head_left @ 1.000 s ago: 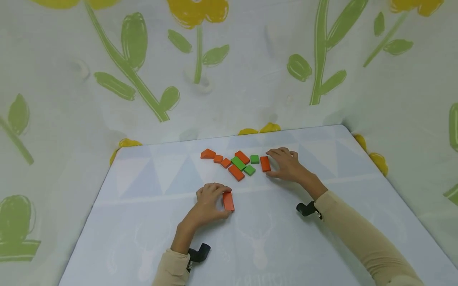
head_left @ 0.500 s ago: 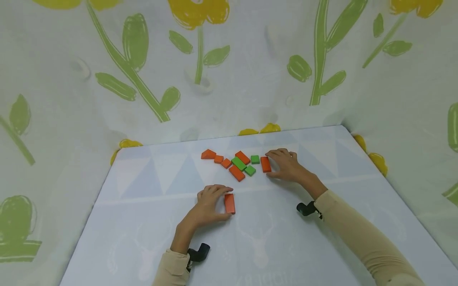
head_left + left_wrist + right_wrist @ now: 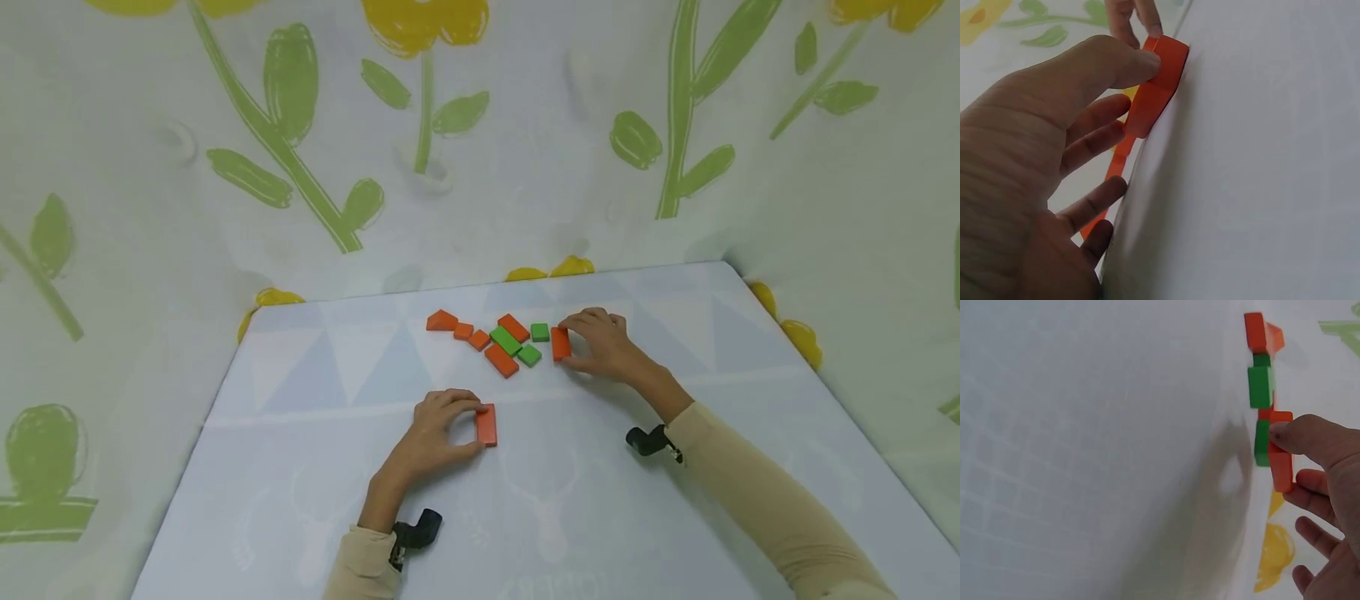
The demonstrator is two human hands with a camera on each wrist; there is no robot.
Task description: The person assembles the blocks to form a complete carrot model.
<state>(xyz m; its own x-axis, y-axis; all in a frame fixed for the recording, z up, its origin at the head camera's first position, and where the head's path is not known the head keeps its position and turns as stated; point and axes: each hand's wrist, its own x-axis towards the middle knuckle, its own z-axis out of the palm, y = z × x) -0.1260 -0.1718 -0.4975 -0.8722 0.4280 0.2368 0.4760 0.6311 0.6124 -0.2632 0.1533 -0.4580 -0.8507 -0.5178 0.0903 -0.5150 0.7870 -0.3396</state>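
At the middle of the table, my left hand [image 3: 435,433] pinches a red-orange rectangular block [image 3: 487,425] by its two short ends. The left wrist view shows the thumb on this block [image 3: 1174,57], while the other fingers spread below. Farther back, my right hand [image 3: 606,346] pinches a second red-orange rectangular block [image 3: 560,345], also end to end. This block [image 3: 1282,472] appears in the right wrist view with the thumb on one end and a fingertip at the other. Just left of it lies a small green block [image 3: 540,332].
A cluster of blocks spreads leftward: a second small green block [image 3: 529,356], a longer green block [image 3: 506,340], orange rectangles [image 3: 502,361], small orange pieces [image 3: 478,339] and an orange triangular block [image 3: 442,321]. The pale table [image 3: 360,483] meets a flower-printed cloth [image 3: 525,167] behind.
Half a second ago the left fingers stood slightly apart from their block; now they close on its ends. The right fingers have likewise closed onto their block. The head view has shifted slightly.
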